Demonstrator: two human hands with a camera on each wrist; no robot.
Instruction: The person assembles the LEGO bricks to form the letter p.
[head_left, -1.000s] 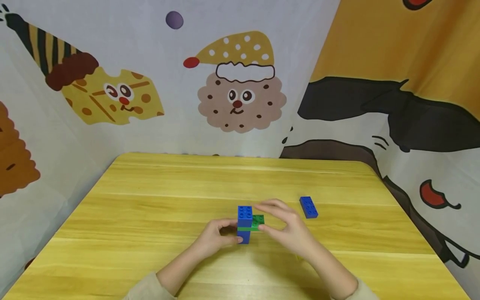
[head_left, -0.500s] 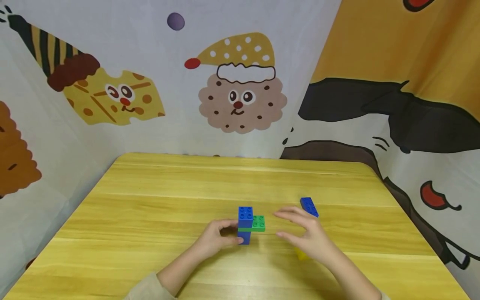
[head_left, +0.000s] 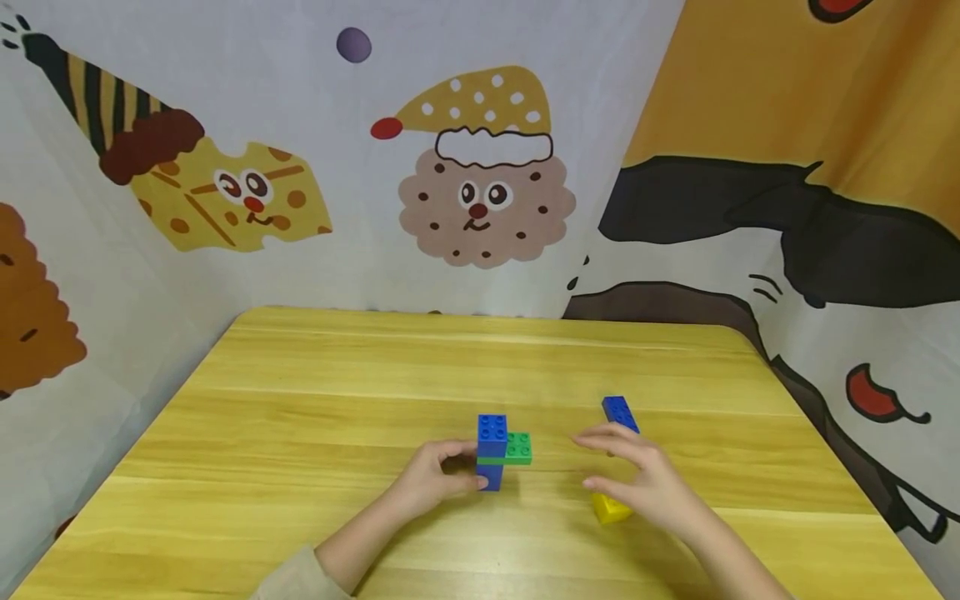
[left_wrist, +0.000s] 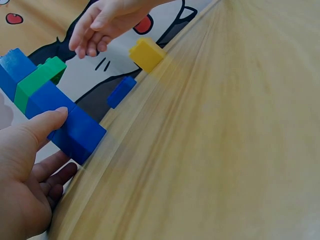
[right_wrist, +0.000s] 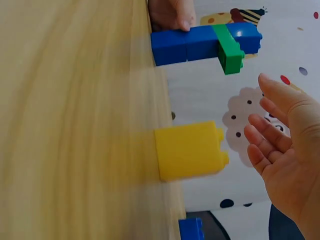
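Observation:
A small tower of toy building bricks [head_left: 492,446] stands upright on the table, made of stacked blue bricks with a thin green brick [head_left: 519,448] near the top that juts out to the right. My left hand [head_left: 429,481] grips the tower low down, its thumb on the near side of a blue brick. Over on the right, my right hand [head_left: 645,475] hovers with nothing in it, fingers and thumb spread apart. Below it a tall yellow brick [right_wrist: 189,151] stands on the table, partly covered by the hand in the head view.
A flat blue brick [head_left: 618,411] lies beyond my right hand, partly behind its fingers. The wooden table [head_left: 337,375] ends at a cloth backdrop [head_left: 360,208] printed with cartoon figures.
My right hand has let go of the green brick and moved right, towards the yellow brick, which has come into view. The left hand keeps its grip on the tower.

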